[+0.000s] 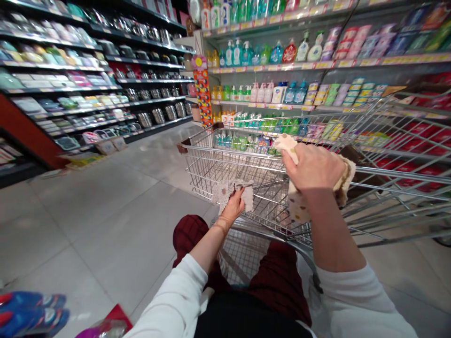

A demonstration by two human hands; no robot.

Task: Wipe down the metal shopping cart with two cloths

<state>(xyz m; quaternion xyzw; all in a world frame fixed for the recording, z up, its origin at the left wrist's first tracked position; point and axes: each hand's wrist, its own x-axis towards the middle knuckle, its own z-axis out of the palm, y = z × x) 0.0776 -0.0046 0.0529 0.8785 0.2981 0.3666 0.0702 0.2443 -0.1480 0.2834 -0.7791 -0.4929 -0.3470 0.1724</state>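
Metal wire shopping cart (pixel 268 206) stands side-on right in front of me. With my right hand (pixel 315 166) I grip a cream cloth with brown spots (pixel 299 206), wrapped over the cart's top rail; its ends hang on both sides of my fist. Lower down, my left hand (pixel 234 205) is closed on a greyish spotted cloth (pixel 221 193) that lies against the wire side of the cart. Part of those left fingers is hidden by the cloth and the hand itself.
More nested cart wire (pixel 405 173) extends to the right. Behind stand shelves of pump bottles (pixel 237 51) and tubs. Shelves of metal pots (pixel 144 119) and dishes line the left. Blue bottles (pixel 31 312) and a red-edged package (pixel 112 324) are at the lower left, above grey floor tiles (pixel 88 211).
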